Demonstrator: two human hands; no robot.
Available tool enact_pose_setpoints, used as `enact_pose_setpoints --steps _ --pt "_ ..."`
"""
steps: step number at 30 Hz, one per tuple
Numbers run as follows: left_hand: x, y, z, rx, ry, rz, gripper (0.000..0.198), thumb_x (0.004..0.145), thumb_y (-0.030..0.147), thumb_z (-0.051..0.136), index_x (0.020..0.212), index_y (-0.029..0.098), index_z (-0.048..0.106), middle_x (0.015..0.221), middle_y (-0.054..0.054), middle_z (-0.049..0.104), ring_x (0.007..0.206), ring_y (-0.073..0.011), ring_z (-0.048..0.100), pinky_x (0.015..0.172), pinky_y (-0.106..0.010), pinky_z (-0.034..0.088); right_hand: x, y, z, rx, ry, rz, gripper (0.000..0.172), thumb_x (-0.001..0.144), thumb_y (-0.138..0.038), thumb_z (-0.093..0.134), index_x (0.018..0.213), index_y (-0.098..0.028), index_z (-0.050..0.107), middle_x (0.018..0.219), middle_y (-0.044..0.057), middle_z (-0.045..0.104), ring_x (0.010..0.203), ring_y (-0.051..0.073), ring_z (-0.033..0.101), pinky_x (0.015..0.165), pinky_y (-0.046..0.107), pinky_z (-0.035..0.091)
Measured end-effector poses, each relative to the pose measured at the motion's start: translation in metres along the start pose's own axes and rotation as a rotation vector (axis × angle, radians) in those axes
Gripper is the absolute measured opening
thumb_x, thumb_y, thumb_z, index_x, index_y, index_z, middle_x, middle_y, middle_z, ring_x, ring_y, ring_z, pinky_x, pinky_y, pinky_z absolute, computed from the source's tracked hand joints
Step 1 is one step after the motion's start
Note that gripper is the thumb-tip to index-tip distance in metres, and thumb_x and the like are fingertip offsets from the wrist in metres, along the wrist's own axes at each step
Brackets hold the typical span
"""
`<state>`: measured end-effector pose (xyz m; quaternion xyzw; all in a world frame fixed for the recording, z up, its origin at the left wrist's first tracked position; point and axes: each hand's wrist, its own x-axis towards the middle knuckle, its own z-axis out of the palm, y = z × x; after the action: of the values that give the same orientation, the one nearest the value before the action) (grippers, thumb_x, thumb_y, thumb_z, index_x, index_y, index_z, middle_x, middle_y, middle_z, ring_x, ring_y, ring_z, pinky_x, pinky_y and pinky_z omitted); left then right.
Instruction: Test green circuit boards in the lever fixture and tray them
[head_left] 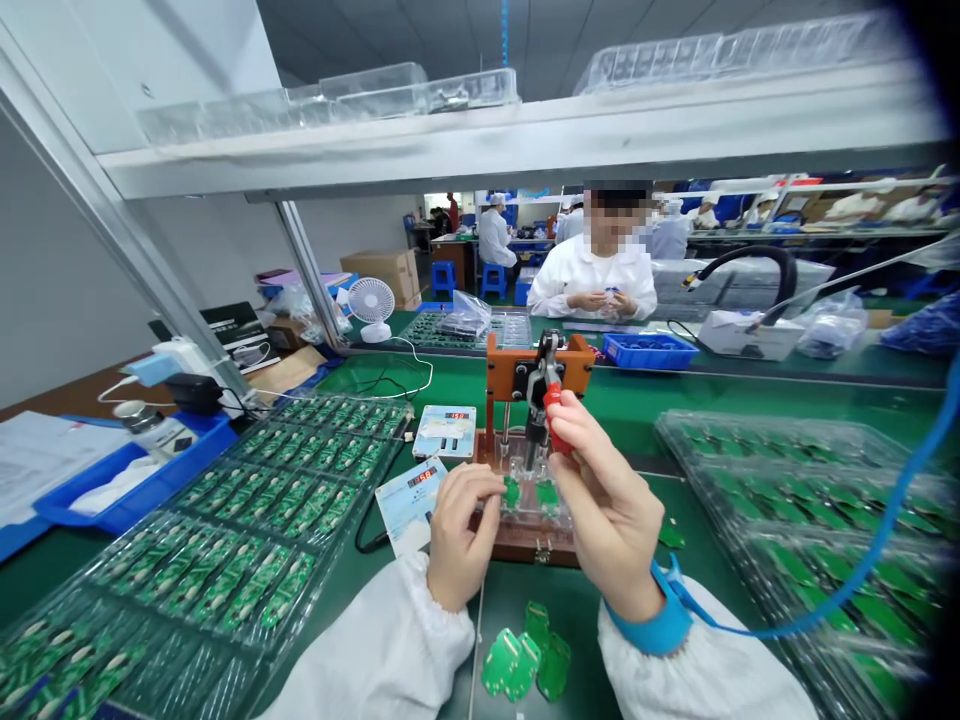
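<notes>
My right hand is wrapped round the red lever handle of a toggle clamp, which is mounted on an orange-brown test fixture. My left hand is closed, its fingertips at a small green circuit board on the fixture's clear bed. A second green circuit board lies beside it on the right. The clamp's dark plunger stands above and between the two boards. Several loose green boards lie on the bench between my forearms.
At left, a clear tray holds rows of boards; another tray is at right. Two meters with red digits sit left of the fixture. A blue cord runs from my right wrist strap. A co-worker sits opposite.
</notes>
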<state>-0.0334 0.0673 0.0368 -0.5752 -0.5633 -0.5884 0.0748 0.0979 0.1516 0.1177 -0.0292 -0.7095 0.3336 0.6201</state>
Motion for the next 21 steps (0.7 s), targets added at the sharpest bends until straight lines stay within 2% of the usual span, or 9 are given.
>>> enact_pose_setpoints --steps 6,8,10,13,15,17,19,21 --pt "-0.002 -0.006 -0.001 0.069 0.023 -0.028 0.012 0.099 0.017 0.055 0.097 0.022 0.066 0.099 -0.006 0.071 0.104 -0.0213 0.065 0.091 -0.035 0.05 0.0 0.003 -0.002 0.004 -0.037 -0.024 0.058 0.098 0.003 0.052 0.141 -0.035 0.06 0.145 -0.005 0.06 0.14 0.022 0.051 0.121 0.041 0.046" --pt "0.0 -0.011 -0.004 0.064 0.017 -0.112 0.012 0.098 0.028 0.06 0.093 0.021 0.069 0.093 -0.005 0.072 0.092 -0.0212 0.067 0.084 -0.034 0.052 0.0 0.003 -0.003 0.016 -0.037 -0.023 0.058 0.098 0.002 0.052 0.142 -0.035 0.06 0.145 -0.005 0.059 0.14 0.022 0.051 0.12 0.041 0.046" --pt "0.005 -0.017 -0.012 0.074 0.007 -0.239 0.022 0.096 0.038 0.061 0.086 0.021 0.069 0.075 -0.003 0.07 0.075 -0.0198 0.067 0.076 -0.033 0.053 0.002 0.001 -0.004 0.026 -0.039 -0.011 0.057 0.099 0.001 0.052 0.142 -0.036 0.06 0.146 -0.005 0.059 0.14 0.022 0.051 0.12 0.041 0.046" --pt "0.025 -0.031 -0.031 0.128 -0.03 -0.376 0.033 0.099 0.044 0.053 0.083 0.019 0.066 0.059 0.001 0.063 0.06 -0.0179 0.065 0.069 -0.031 0.053 0.006 -0.001 -0.01 0.046 -0.088 0.014 0.054 0.1 -0.001 0.051 0.14 -0.037 0.061 0.144 -0.005 0.061 0.14 0.021 0.051 0.121 0.042 0.045" --pt "0.044 -0.042 -0.047 0.16 -0.138 -0.403 0.035 0.101 0.045 0.046 0.093 0.018 0.067 0.071 -0.003 0.07 0.071 -0.0198 0.069 0.074 -0.032 0.055 0.011 -0.002 -0.016 0.08 -0.148 0.039 0.051 0.101 -0.003 0.051 0.138 -0.036 0.063 0.142 -0.004 0.062 0.14 0.022 0.051 0.121 0.043 0.045" --pt "0.063 -0.055 -0.062 0.194 -0.325 -0.406 0.035 0.098 0.044 0.049 0.106 0.019 0.07 0.102 -0.009 0.076 0.099 -0.0246 0.071 0.091 -0.037 0.055 0.015 -0.002 -0.022 0.121 -0.194 0.059 0.048 0.102 -0.005 0.051 0.136 -0.036 0.065 0.14 -0.004 0.063 0.141 0.023 0.051 0.12 0.044 0.045" --pt "0.078 -0.067 -0.073 0.248 -0.533 -0.407 0.038 0.086 0.045 0.064 0.115 0.022 0.072 0.134 -0.011 0.067 0.129 -0.0319 0.058 0.112 -0.046 0.043 0.018 -0.002 -0.026 0.158 -0.208 0.061 0.047 0.102 -0.006 0.051 0.135 -0.036 0.066 0.139 -0.003 0.064 0.141 0.023 0.051 0.12 0.045 0.046" --pt "0.087 -0.078 -0.079 0.323 -0.731 -0.428 0.063 0.068 0.045 0.082 0.126 0.023 0.071 0.152 -0.013 0.052 0.147 -0.0414 0.037 0.122 -0.055 0.027 0.02 -0.001 -0.027 0.181 -0.206 0.06 0.047 0.102 -0.007 0.051 0.134 -0.037 0.067 0.138 -0.003 0.065 0.14 0.023 0.052 0.118 0.045 0.047"
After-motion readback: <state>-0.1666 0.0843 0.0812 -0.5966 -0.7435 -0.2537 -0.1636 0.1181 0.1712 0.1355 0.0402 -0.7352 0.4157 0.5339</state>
